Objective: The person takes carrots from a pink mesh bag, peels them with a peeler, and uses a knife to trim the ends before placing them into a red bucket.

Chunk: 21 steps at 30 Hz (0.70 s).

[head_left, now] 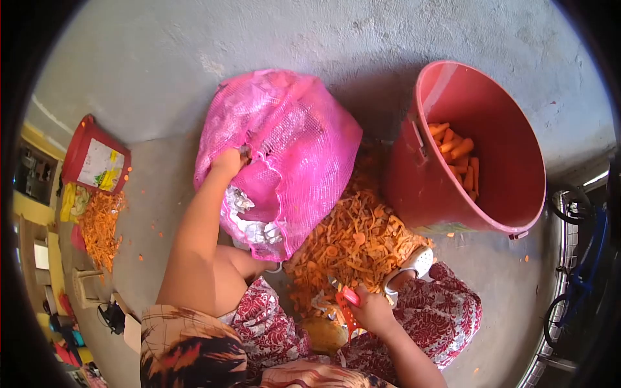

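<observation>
My left hand (229,162) reaches into the opening of a bulging pink mesh sack (310,136) that leans by the wall. Its fingertips are hidden there among the folds. Crumpled whitish lining (259,231) shows at the sack's lower opening. Low in front of me, my right hand (375,312) is closed around a red-handled tool (351,296) with a short metal blade, and an orange perforated piece (347,315) shows beside the fingers. Beneath and beyond that hand spreads a heap of orange carrot peelings (352,242).
A large red bucket (414,168), tilted in view, holds several peeled carrots (460,147) at right. At left, another red bucket (81,145) stands near a second peelings pile (100,226). White clogs (419,260) border the heap. A bicycle (576,265) is at far right.
</observation>
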{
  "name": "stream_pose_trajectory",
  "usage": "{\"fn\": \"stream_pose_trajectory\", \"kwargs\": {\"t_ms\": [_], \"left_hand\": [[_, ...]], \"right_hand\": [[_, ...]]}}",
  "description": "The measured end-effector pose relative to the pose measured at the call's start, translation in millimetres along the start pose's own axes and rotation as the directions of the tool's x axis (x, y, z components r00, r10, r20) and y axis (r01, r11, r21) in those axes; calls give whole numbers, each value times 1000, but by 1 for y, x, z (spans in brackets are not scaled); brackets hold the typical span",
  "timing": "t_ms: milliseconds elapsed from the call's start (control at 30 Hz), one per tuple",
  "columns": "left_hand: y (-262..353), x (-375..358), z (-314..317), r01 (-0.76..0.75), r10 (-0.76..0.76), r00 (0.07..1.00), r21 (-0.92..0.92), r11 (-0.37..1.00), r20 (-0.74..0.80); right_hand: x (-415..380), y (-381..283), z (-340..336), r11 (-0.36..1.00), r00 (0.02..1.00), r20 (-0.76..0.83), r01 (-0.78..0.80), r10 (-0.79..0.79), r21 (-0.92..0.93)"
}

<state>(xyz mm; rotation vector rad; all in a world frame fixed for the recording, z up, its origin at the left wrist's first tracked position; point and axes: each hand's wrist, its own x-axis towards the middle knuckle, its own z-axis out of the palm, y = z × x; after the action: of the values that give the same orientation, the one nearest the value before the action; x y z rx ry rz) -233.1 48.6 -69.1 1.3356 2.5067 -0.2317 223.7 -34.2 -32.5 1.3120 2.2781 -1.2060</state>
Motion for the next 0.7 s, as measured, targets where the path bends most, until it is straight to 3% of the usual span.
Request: {"fn": "stream_pose_trajectory", "kwargs": {"t_ms": [67, 167, 267, 367, 467, 567, 700], "left_hand": [[-5, 19, 12, 116, -119, 991, 59, 992, 56], [2, 5, -2, 32, -35, 997, 31, 999, 73], [-21, 33, 20, 6, -21, 996, 164, 986, 88], [-23, 43, 22, -23, 6, 994, 150, 988, 109], [-3, 8, -1, -113, 111, 994, 135, 984, 21], [-18, 23, 23, -143, 159, 986, 222, 964, -56], [-19, -13, 8, -270, 250, 912, -17, 963, -326]], "right_hand": [[2, -4, -3, 1000, 1000, -6, 21, -21, -7], [4, -4, 0, 999, 1000, 4, 30, -29, -24], [6, -6, 1, 999, 999, 11, 35, -34, -34], [7, -6, 3, 999, 999, -9, 35, -35, -30], [8, -6, 3, 999, 999, -23, 47, -47, -15], [8, -7, 3, 998, 997, -24, 66, -67, -16], [7, -10, 3, 997, 995, -51, 81, -81, -14]]}}
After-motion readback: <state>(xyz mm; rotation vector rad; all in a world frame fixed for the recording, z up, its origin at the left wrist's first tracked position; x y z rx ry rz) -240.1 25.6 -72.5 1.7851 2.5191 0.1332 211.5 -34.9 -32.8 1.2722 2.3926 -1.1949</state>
